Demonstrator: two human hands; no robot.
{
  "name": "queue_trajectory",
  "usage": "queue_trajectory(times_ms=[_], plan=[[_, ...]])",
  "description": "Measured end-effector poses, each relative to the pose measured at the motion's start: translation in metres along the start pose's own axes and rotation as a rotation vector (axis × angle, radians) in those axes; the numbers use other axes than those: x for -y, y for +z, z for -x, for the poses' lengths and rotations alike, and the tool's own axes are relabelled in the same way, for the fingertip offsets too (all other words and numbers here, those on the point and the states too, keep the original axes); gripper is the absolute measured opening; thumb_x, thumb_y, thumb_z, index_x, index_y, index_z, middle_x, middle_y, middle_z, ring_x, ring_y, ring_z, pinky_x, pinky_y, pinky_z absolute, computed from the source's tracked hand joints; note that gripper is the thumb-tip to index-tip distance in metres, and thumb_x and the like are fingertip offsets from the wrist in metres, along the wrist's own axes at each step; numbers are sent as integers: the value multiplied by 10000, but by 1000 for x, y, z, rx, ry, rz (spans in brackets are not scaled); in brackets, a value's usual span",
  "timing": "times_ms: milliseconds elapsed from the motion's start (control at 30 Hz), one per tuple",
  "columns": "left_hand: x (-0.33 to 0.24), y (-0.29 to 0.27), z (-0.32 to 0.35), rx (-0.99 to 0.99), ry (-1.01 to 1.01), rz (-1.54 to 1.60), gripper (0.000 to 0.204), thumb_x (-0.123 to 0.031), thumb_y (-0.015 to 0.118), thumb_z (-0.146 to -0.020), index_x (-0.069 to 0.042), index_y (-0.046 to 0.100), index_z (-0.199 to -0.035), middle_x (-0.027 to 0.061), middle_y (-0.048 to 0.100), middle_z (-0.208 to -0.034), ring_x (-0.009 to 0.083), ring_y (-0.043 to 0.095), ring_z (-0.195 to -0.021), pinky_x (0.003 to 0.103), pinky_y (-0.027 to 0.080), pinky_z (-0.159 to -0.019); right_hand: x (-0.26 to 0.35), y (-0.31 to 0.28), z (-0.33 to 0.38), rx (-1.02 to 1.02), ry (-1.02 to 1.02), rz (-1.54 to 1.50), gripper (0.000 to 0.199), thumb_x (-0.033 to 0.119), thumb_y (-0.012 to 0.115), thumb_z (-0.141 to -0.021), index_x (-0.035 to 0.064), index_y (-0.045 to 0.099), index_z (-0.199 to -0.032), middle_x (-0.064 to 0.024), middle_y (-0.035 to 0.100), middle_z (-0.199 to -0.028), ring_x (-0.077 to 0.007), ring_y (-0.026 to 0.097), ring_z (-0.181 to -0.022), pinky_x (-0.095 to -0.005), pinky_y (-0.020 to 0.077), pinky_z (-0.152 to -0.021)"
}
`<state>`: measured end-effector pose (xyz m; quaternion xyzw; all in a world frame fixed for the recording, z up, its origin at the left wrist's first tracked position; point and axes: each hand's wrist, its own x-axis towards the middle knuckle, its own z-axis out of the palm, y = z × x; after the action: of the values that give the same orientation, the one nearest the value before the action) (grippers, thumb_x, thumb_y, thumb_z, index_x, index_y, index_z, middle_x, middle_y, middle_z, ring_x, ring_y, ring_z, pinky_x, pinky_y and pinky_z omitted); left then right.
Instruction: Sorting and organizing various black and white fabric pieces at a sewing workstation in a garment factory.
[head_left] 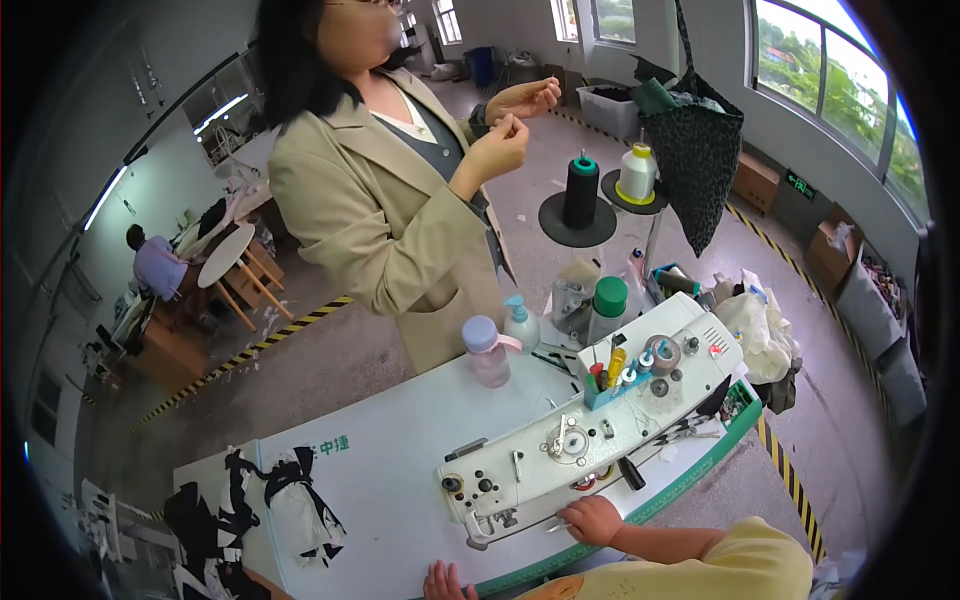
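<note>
My right hand rests on the near edge of the sewing table, just in front of the sewing machine. Its fingers are curled, and a thin silvery pointed tip shows beside them; what kind of tool it belongs to I cannot make out. Farther left, at the bottom of the view, my left hand lies at the table edge with fingers stretched out and nothing in them. The machine's needle end is nearest to both hands. No cloth shows under it.
Across the table stands a person in a beige blazer, both hands raised. A pink bottle, a pump bottle and thread cones stand behind the machine. Black and white cloth pieces lie left. A patterned bag hangs at right.
</note>
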<state>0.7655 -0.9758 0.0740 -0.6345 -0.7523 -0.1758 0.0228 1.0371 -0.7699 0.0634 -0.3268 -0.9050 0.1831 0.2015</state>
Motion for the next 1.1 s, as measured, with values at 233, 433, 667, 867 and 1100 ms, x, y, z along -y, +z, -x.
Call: queue_trajectory(times_ms=[233, 433, 667, 867, 1100], plan=[[3, 30, 24, -254, 22, -54, 387, -255, 386, -916, -38, 548, -1192, 144, 555, -1222, 352, 524, -1117, 482, 398, -902, 13, -4, 8, -30, -24, 44, 225, 172, 616, -720, 135, 599, -941, -34, 597, -800, -238, 587, -737, -376, 476, -656], [3, 41, 36, -365, 60, -72, 332, -254, 418, -893, -53, 581, -1102, 127, 589, -1150, 309, 563, -1048, 450, 418, -862, 18, 2, 14, -163, 9, 97, 202, 142, 607, -734, 92, 580, -928, -85, 566, -810, -284, 562, -781, -384, 461, -697], [3, 41, 39, -435, 99, -27, 325, -149, 486, -795, -61, 577, -1094, 98, 594, -1160, 295, 561, -1065, 436, 398, -877, 19, 16, 14, -473, 100, 49, 230, 102, 586, -804, 83, 552, -1031, -106, 559, -868, -302, 538, -865, -393, 440, -771], [-3, 33, 48, -300, 135, 6, 438, -168, 560, -794, -55, 509, -1215, 108, 491, -1302, 295, 455, -1203, 444, 322, -1002, 9, 19, 22, -496, 61, 40, 282, 112, 577, -818, 72, 546, -1095, -124, 546, -917, -316, 522, -912, -411, 427, -811], [3, 38, 56, -315, 103, -45, 473, -200, 590, -791, -73, 500, -1238, 92, 478, -1322, 278, 440, -1224, 437, 313, -1014, 12, 26, 21, -514, 33, 41, 298, 118, 580, -823, 76, 550, -1116, -125, 542, -891, -312, 525, -894, -406, 432, -795]])
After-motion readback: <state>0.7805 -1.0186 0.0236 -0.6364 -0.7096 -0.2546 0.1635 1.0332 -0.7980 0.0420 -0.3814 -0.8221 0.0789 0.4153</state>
